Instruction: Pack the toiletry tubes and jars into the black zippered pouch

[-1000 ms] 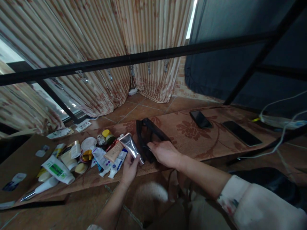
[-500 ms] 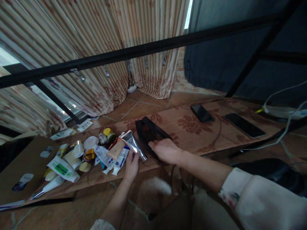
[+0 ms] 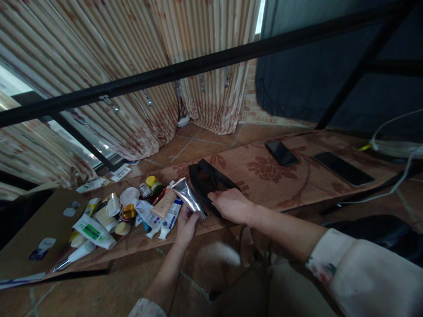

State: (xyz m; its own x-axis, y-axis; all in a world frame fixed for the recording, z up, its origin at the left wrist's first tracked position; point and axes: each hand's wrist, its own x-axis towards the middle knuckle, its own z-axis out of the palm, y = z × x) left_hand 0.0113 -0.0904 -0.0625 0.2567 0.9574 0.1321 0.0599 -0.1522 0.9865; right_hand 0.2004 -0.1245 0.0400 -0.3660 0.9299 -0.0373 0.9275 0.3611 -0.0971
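My left hand [image 3: 187, 226] is closed around the lower end of a shiny silver squeeze tube [image 3: 188, 197], which is tilted with its cap toward me. Just right of the tube, a black pouch [image 3: 216, 173] lies on the patterned cloth, its middle looking dark and see-through. My right hand [image 3: 231, 204] grips the pouch's near edge with fingers curled in; the fingertips are partly hidden. Beside the left hand lie a beige tube [image 3: 163, 205], a white and blue tube [image 3: 171, 219] and a white and purple tube [image 3: 147, 213].
Jars and tubes, among them a green-labelled white tube [image 3: 94, 232] and a yellow-lidded jar [image 3: 152, 182], crowd the left part of the cloth-covered bench [image 3: 261, 189]. A cardboard box [image 3: 42, 229] stands at far left. Two phones [image 3: 281, 152] lie right, near a white cable [image 3: 401, 178].
The view has shifted slightly, so the bench items sit a little further right. Both hands keep their hold on the silver tube and the pouch.
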